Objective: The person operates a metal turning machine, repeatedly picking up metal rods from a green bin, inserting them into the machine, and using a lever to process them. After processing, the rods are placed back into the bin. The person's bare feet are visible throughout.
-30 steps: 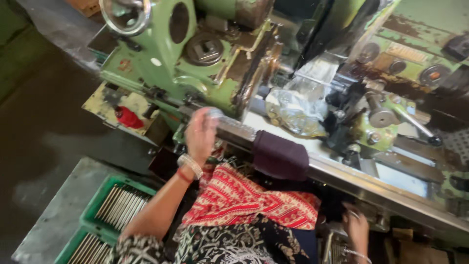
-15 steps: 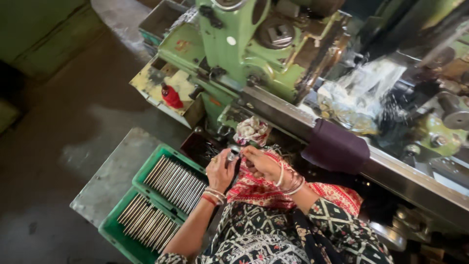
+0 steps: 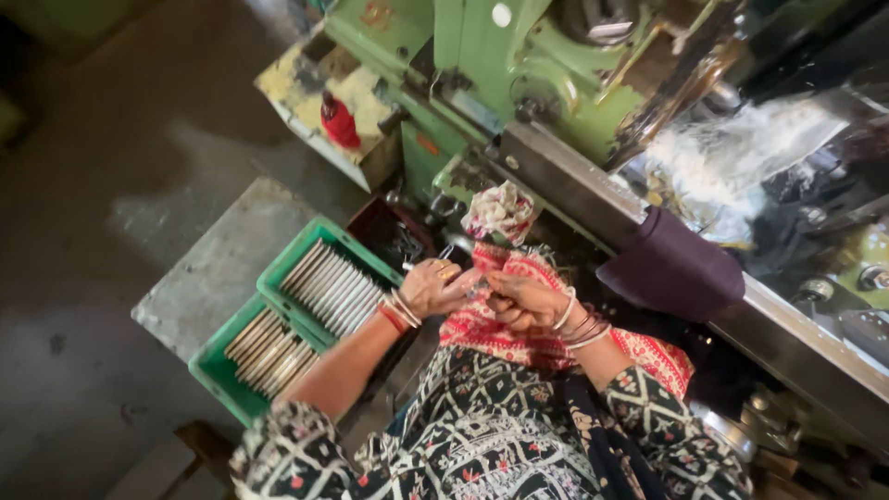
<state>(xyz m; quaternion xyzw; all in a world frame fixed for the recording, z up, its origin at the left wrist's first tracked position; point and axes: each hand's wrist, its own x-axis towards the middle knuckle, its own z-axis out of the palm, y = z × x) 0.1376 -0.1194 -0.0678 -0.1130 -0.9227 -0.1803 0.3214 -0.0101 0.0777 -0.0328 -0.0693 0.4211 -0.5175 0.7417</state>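
We see daylight from the far right, harsh glare on the plastic sheet (image 3: 741,153), dim murky floor (image 3: 83,185) at left, soft motion blur throughout, edges smeared.

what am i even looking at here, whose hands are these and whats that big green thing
The view comes from a camera worn on a person's head, looking down at their own hands. The left hand and right hand, both with bangles, meet over a red patterned cloth and pinch a small metal piece, too small to identify. The big green thing is a workshop machine. To the left sits a green crate filled with rows of metal rods. A dark cloth hangs over the machine's rail.
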